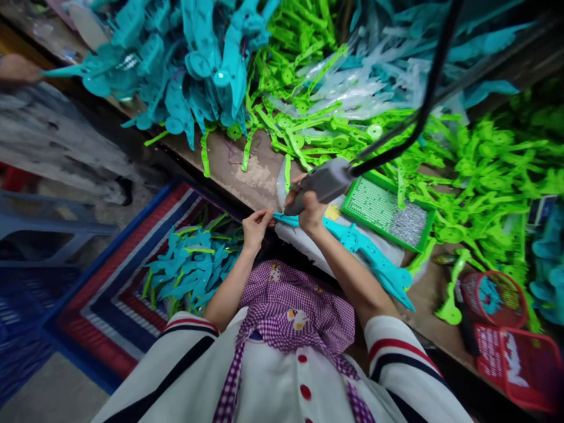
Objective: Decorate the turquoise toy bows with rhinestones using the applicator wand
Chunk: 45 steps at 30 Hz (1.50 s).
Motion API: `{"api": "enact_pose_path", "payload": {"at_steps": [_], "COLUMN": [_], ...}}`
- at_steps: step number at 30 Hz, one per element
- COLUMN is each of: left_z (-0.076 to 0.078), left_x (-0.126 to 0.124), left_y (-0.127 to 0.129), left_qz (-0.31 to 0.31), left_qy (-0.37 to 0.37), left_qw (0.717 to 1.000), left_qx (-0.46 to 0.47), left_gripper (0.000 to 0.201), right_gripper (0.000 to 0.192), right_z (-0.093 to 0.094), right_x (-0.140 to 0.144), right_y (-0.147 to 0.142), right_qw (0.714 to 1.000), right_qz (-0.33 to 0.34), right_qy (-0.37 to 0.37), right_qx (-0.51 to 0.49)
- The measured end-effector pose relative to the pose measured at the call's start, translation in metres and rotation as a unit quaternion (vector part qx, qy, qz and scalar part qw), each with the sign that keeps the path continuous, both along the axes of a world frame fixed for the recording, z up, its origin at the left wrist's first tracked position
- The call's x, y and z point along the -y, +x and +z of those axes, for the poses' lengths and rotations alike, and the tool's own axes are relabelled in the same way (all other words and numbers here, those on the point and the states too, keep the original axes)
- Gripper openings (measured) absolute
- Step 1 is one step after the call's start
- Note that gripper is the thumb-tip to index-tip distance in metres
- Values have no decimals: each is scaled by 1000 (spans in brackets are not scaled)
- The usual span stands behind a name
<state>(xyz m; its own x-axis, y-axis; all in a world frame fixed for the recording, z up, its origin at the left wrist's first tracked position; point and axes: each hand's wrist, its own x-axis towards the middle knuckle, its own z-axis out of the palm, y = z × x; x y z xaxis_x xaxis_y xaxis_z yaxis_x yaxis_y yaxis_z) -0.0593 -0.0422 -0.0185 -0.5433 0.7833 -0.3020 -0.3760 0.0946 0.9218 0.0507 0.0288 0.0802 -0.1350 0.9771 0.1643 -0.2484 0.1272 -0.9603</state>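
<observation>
Gripping a grey power tool [324, 181] in the right hand [308, 212], fingers wrapped round its body, tip angled down toward the near edge of the worktop [247, 176]. Black cable [423, 100] running up and away from the tool's rear. Right forearm stretched forward from the striped sleeve, wrist bent slightly inward. Pinching the near end of a teal plastic piece [365, 255] with the left hand [255, 228], thumb and fingertips closed on its narrow tip, just beside the tool's point. Teal piece lying along the worktop's near edge, partly under the right forearm, on a white cloth [304, 244]. Left forearm raised from below, elbow tucked near the body. Green tray [388, 212] of small screws just beyond the right hand. Heaps of green parts [484, 170] and teal parts [198, 64] across the far worktop. Striped bag [132, 282] holding more teal pieces below the worktop's edge, left. Red baskets [511, 317] toward the right end.
</observation>
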Motion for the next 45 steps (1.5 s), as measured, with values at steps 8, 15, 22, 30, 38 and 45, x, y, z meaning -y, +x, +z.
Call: {"api": "enact_pose_path", "payload": {"at_steps": [8,15,22,30,38,45], "left_z": [0,-3,-5,-5,-3,0], "left_x": [0,-1,-1,-1,-1,-2], "left_y": [-6,-6,-9,-10,-11,-9], "left_qz": [-24,-12,-21,-26,-36,-38], "left_qy": [-5,-13,3,-4,-21,-33], "left_qw": [999,999,999,998,997,997], "left_qx": [-33,-46,-48,-56,-60,-64], "left_gripper": [42,41,44,46,51,53], "right_gripper": [58,64,67,63,63,67], "right_z": [40,-17,-32,-35,-36,-39], "right_x": [-56,-92,-91,-91,-96,-94], "right_y": [126,157,163,168,169,165], "right_qw": [961,937,946,946,936,939], "right_qz": [-250,-315,-302,-302,-324,-306], "right_qy": [105,105,83,89,118,118], "right_qx": [49,105,83,80,71,102]}}
